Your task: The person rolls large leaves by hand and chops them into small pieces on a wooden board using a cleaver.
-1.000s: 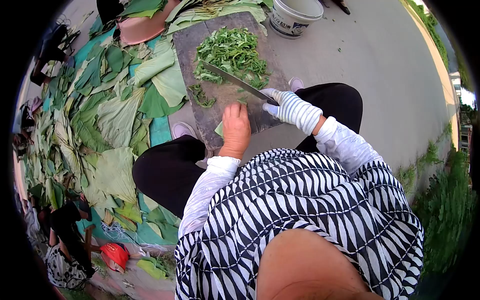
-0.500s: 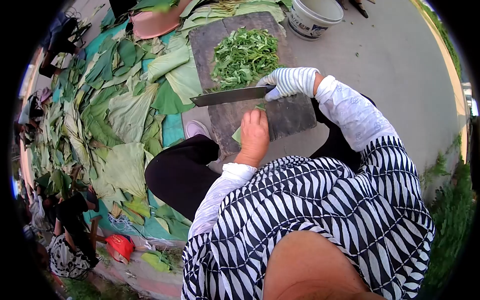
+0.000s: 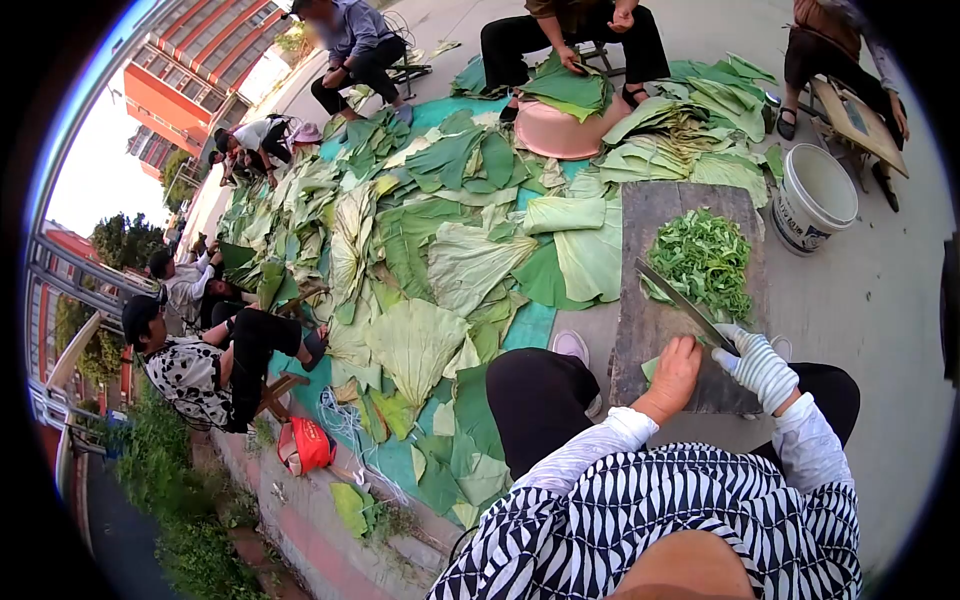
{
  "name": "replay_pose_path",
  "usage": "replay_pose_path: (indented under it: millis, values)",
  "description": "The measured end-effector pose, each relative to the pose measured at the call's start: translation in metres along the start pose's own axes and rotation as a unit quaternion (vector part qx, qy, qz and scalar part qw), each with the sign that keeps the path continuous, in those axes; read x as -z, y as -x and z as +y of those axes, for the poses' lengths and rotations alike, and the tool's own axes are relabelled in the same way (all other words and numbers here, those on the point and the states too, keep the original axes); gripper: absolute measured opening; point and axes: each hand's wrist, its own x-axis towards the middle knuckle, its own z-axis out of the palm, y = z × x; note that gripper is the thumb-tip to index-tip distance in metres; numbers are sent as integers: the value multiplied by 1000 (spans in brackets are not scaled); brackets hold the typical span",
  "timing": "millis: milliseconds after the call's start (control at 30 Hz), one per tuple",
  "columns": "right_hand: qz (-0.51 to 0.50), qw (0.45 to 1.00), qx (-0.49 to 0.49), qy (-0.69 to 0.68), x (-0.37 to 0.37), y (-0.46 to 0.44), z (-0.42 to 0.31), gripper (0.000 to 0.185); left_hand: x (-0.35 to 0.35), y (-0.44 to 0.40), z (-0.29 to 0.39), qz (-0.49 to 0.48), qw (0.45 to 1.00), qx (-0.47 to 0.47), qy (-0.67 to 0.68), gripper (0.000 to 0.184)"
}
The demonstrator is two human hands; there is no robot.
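Observation:
My right hand (image 3: 762, 368), in a striped glove, is closed round the handle of a large knife (image 3: 684, 302). Its long blade slants up and left over a dark wooden cutting board (image 3: 640, 240). My left hand (image 3: 676, 374), bare, presses with curled fingers on a green leaf piece (image 3: 650, 369), most of which it hides, close to the blade. Beyond the knife, a heap of shredded green leaves (image 3: 705, 258) lies on the board.
Large leaves (image 3: 480, 262) cover a green sheet (image 3: 532, 325) to the left. A white bucket (image 3: 815, 195) stands right of the board, a pink basin (image 3: 560, 130) behind. Several people sit around. A red bag (image 3: 312, 443) lies at the sheet's near edge.
My view has swung left and up, bringing in seated people and buildings. The knife, level before, now slants in view. My left hand stays on the leaf piece.

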Motion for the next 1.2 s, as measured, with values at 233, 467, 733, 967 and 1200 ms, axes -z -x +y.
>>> replay_pose_path:
  millis: [233, 467, 733, 967, 1200]
  values:
    - [2, 999, -53, 2, -6, 54, -13, 43, -3, 1, -2, 9, 1000, 1, 3, 21]
    - [6, 997, -73, 21, -9, 82, -13, 41, -3, 3, -5, 30, 999, -16, 25, 21]
    - [-22, 993, -90, 66, -9, 81, -8, 40, -2, 3, -2, 19, 1000, 1, 23, 19]
    - [-53, 993, -70, 84, -6, 56, -12, 42, 0, -3, 0, 19, 999, 16, 32, 29]
    - [-74, 991, -84, 75, -23, 25, -9, 40, -7, -2, 0, 15, 1000, 4, 23, 34]
